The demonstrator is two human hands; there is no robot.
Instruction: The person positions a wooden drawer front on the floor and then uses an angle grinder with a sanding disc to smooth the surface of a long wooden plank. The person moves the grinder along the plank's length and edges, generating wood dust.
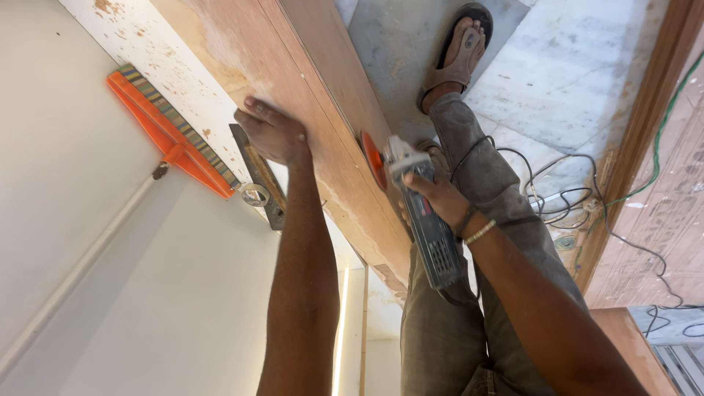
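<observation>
Pale marble floor point(557, 81) below, a tangle of cables point(565, 194) on it to the right, a white panel point(88, 242) filling the left; across the middle runs a long wooden board point(323, 125), its long axis going from far left to near right; an orange level point(172, 132) lies on the white panel alongside it; the left hand point(273, 133) lies flat on the board's top face, fingers spread; the right hand point(434, 194) is wrapped tight round the angle grinder point(422, 213), whose body points away from the person, orange disc point(372, 158) right against the board's right edge; a sandalled foot point(458, 55) stands beyond.
</observation>
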